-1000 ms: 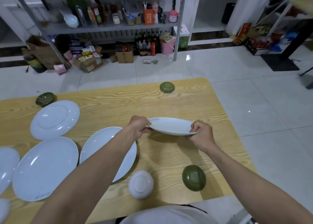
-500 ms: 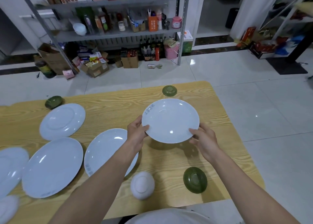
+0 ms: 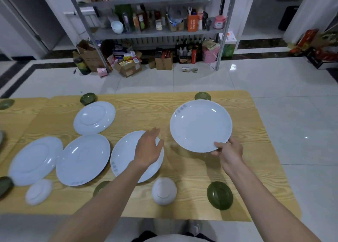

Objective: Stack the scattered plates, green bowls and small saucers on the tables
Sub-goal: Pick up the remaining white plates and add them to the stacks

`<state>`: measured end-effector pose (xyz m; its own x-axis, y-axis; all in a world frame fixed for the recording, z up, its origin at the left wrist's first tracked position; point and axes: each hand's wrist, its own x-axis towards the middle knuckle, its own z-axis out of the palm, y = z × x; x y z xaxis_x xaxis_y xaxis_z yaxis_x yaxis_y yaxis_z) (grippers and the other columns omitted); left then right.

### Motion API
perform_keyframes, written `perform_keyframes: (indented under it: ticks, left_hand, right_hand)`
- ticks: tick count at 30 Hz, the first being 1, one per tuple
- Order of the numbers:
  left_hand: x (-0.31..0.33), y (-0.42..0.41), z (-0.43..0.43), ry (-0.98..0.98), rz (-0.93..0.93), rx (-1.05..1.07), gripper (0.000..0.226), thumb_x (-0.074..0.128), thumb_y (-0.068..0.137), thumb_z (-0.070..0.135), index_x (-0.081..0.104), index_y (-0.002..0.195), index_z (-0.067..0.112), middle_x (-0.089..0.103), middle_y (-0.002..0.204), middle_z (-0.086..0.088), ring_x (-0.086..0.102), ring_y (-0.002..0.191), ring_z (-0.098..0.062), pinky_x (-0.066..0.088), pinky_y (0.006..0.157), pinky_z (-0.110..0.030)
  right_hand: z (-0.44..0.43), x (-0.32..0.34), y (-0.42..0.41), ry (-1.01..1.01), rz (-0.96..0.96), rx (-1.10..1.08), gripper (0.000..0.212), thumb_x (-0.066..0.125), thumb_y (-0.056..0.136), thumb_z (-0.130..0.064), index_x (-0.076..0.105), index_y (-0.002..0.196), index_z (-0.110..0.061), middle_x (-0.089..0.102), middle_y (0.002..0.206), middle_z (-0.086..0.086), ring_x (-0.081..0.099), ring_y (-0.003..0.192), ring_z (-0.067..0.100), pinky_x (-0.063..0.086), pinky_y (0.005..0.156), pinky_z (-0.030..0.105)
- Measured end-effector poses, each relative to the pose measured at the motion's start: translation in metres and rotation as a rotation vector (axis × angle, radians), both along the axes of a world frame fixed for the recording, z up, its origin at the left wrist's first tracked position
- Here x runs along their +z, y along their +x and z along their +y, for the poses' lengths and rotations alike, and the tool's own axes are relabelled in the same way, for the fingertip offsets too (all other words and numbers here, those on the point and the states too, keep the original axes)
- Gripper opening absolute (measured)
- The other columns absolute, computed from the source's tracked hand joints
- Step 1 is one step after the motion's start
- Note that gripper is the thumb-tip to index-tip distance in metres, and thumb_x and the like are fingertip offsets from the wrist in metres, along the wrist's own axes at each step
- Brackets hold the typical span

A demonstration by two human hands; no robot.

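White plate (image 3: pixel 200 125), gripped a second ago at opposite rims by the left hand (image 3: pixel 149 148) and right hand (image 3: pixel 228 150) and seen nearly edge-on, has been tilted so its face is shown. It is now held by the right hand alone, at the near rim. The left hand has been withdrawn and is spread, fingers straight, over the neighbouring plate (image 3: pixel 124 157) on the counter (image 3: pixel 192 170).

We've got the left forearm (image 3: pixel 102 192) and the right forearm (image 3: pixel 265 192) both bare, uncovered all the way to the left grip (image 3: pixel 149 148) and the right grip (image 3: pixel 229 151). Down at the bottom edge we catch a pale, off-white top (image 3: pixel 173 239), dark legwear (image 3: pixel 146 236) showing either side of it, and above that a greyish shoe (image 3: pixel 193 227), too blurred to call for sure.
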<state>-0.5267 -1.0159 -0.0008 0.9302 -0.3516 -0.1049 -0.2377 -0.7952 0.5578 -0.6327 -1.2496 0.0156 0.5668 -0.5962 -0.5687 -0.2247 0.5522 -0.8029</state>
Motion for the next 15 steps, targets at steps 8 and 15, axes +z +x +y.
perform_keyframes:
  ticks: [8, 15]
  left_hand:
    - [-0.018, -0.022, 0.066, 0.280, -0.137, -0.083, 0.055, 0.046, 0.100, 0.039, 0.038, 0.149, 0.016, 0.031, 0.158, -0.007, 0.020, 0.149, -0.027, 0.019, 0.120, -0.039]
    - [-0.019, -0.043, 0.125, 0.433, -0.123, -0.177, 0.059, 0.035, 0.101, 0.046, 0.028, 0.153, 0.021, 0.021, 0.162, -0.004, 0.011, 0.151, -0.026, 0.015, 0.121, -0.039]
  right_hand:
    - [0.058, 0.007, -0.011, 0.057, -0.055, -0.058, 0.048, 0.056, 0.084, 0.016, 0.055, 0.129, 0.001, 0.067, 0.113, 0.013, 0.069, 0.080, 0.027, 0.060, 0.061, 0.035]
    - [0.123, 0.013, -0.041, 0.097, -0.127, -0.171, 0.039, 0.054, 0.083, 0.019, 0.061, 0.115, -0.002, 0.069, 0.104, 0.007, 0.068, 0.086, 0.028, 0.057, 0.070, 0.041]
